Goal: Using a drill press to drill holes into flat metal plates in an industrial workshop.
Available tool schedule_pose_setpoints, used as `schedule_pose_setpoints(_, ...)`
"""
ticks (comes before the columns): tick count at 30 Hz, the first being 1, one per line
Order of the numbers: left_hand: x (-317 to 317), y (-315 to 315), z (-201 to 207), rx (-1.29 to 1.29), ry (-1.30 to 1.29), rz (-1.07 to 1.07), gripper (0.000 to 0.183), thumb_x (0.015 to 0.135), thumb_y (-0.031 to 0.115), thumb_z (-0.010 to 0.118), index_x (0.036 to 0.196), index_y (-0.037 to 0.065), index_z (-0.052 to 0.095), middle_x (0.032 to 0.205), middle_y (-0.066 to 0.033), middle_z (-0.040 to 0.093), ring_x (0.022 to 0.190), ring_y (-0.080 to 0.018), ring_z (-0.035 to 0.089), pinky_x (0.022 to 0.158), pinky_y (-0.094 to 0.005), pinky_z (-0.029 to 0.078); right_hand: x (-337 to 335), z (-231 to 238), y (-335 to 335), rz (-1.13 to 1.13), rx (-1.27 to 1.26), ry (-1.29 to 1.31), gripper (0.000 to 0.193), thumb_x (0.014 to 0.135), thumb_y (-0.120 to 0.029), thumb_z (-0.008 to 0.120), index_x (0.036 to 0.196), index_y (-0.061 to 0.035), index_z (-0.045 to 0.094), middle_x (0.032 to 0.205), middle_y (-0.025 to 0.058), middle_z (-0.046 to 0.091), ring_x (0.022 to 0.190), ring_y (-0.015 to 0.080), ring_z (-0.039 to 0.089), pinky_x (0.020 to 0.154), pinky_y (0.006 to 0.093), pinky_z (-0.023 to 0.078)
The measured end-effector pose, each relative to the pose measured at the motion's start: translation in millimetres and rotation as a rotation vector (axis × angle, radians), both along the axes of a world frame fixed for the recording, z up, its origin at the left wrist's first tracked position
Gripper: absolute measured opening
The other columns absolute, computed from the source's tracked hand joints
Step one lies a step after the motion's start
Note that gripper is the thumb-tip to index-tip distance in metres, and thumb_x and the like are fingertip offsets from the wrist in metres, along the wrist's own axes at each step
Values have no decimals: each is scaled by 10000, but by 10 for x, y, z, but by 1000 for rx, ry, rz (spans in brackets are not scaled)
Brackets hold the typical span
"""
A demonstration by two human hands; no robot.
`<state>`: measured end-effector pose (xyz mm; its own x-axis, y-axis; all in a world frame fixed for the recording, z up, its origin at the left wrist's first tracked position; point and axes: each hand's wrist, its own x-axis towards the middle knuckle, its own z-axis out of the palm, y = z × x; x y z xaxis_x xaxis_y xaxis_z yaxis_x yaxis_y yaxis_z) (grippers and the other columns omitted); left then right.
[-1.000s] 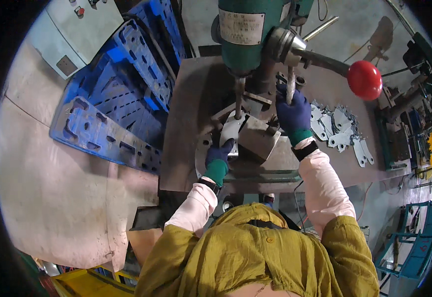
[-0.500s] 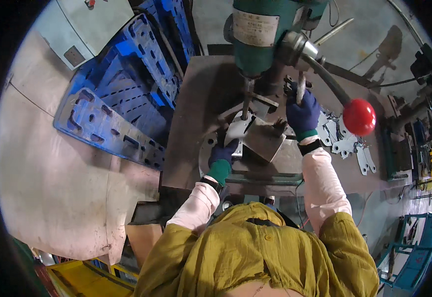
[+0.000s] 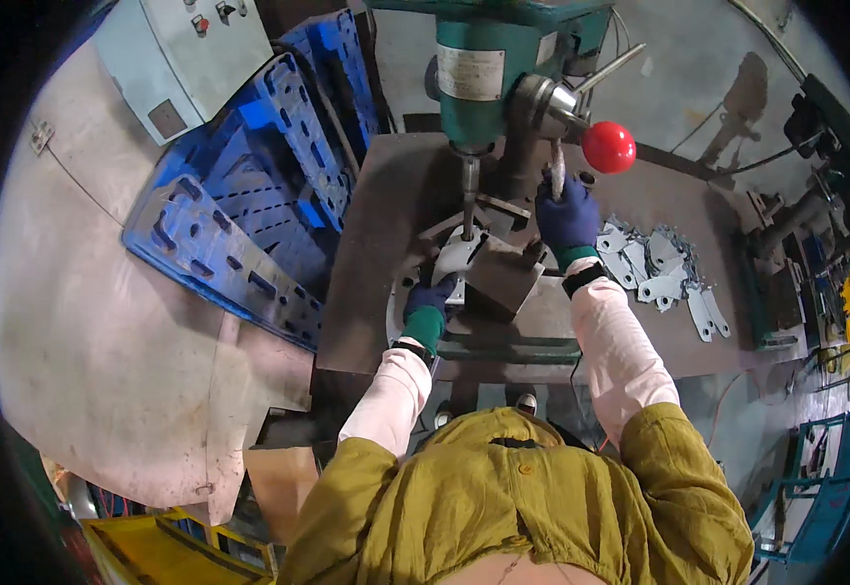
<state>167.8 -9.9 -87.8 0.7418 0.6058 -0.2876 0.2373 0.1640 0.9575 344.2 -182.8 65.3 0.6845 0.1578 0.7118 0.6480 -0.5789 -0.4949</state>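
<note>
Here, both hands (image 3: 432,294) forward, right one (image 3: 568,216) farther.

Looked moderately dim overall, with soft indoor light from a source out of view. Spread palest across the large tan panel (image 3: 103,331) at left and sank to deep shade on the worktable (image 3: 404,168) beside the drill press (image 3: 471,122). Glared nearly white on the metal plate (image 3: 456,255) and glinted on the red knob (image 3: 608,147). Bent straight edges into curves toward the rim and fell to black in the corners. Was fairly crisp at centre, softer around the blue rack (image 3: 820,502) at far right.
</note>
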Motion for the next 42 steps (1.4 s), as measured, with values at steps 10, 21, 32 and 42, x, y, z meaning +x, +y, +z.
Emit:
schedule_pose_setpoints(10,-4,15,63,-391,190,-4,523,840,434,740,1221,117,572,946,-120,647,762,-291,668,612,-461,598,-43,-54,-45,144,108,125,253,892,-284,660,1041,-82,697,902,195,684,859,377,666,723,430,516)
schedule_pose_setpoints(21,-123,255,53,-505,42,-204,583,810,331,801,1254,69,529,917,-104,649,736,-252,673,637,-364,591,-898,311,-32,36,-147,-22,653,839,-157,709,1418,-39,431,1272,219,591,1095,365,608,903,406,489)
schedule_pose_setpoints(32,-5,89,-67,-810,-176,-161,444,835,190,777,1198,27,582,958,-79,667,724,-180,664,559,-295,561,-1052,1674,2380,-173,-1315,-435,353,769,-305,617,1024,-84,719,994,122,662,990,325,605,923,488,437)
schedule_pose_setpoints(42,75,42,-359,-690,-114,-261,329,827,234,787,1062,77,620,891,-18,640,681,-133,610,569,-272,522,549,1807,2540,-667,-1154,101,267,791,-277,634,987,-117,719,993,113,683,943,301,651,797,445,519)
